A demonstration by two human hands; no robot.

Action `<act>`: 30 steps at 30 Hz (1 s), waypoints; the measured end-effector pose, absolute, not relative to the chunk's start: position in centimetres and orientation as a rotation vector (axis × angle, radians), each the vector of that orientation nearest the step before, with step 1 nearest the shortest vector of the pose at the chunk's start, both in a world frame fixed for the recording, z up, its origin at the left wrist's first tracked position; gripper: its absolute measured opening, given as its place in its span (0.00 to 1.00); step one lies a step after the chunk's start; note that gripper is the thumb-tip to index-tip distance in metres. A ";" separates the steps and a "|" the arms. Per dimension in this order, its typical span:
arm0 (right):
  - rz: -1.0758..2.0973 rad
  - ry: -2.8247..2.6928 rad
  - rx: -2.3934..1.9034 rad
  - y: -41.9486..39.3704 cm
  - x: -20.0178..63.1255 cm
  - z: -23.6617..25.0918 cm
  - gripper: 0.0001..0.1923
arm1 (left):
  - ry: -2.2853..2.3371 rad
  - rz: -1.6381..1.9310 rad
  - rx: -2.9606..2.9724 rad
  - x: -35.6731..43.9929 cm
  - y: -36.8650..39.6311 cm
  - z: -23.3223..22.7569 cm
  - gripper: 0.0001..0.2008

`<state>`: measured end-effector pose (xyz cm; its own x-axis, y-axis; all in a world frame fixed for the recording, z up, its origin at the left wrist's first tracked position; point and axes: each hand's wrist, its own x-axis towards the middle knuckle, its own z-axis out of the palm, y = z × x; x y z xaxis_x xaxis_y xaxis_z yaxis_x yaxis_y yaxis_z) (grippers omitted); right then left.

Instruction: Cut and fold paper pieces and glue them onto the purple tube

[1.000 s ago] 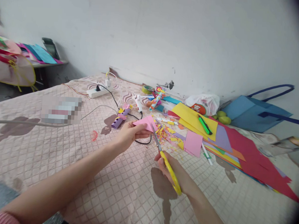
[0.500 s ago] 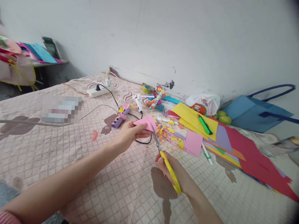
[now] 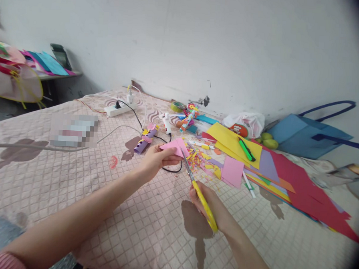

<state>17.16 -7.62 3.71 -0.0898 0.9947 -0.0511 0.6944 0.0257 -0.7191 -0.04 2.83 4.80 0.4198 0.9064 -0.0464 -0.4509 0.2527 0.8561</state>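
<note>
Holding a folded pink paper piece (image 3: 174,146) above the quilted beige bedspread (image 3: 75,177), your left hand (image 3: 155,159) pinched its lower edge, thumb on top and fingers curled beneath. Your right hand (image 3: 212,206) gripped the yellow-handled scissors (image 3: 199,189), fingers wrapped through the loops; the metal blades touched the paper's right edge, and you could not tell from this view how far apart they stood.

Items recorded around the hands:
- Small coloured paper scraps (image 3: 200,159), scattered just beyond the blades.
- One pink paper rectangle (image 3: 232,171), lying flat beside the scraps.
- Yellow paper sheet (image 3: 230,142) carrying a green marker pen (image 3: 246,150), over purple, orange and red sheets (image 3: 309,189).
- Purple paper roll with pink and yellow trim (image 3: 144,140), near the left hand.
- White glue gun (image 3: 167,124) with black cord.
- White power strip (image 3: 119,109), well apart, toward the wall.
- Blue tote bag (image 3: 308,135), green round fruit (image 3: 268,141) and a white plastic bag (image 3: 248,123) against the wall.
</note>
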 end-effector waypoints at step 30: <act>0.820 -1.911 -1.699 -7.7 16.8 4.5 0.23 | 0.646 0.891 0.870 0.3 2.1 4.5 0.08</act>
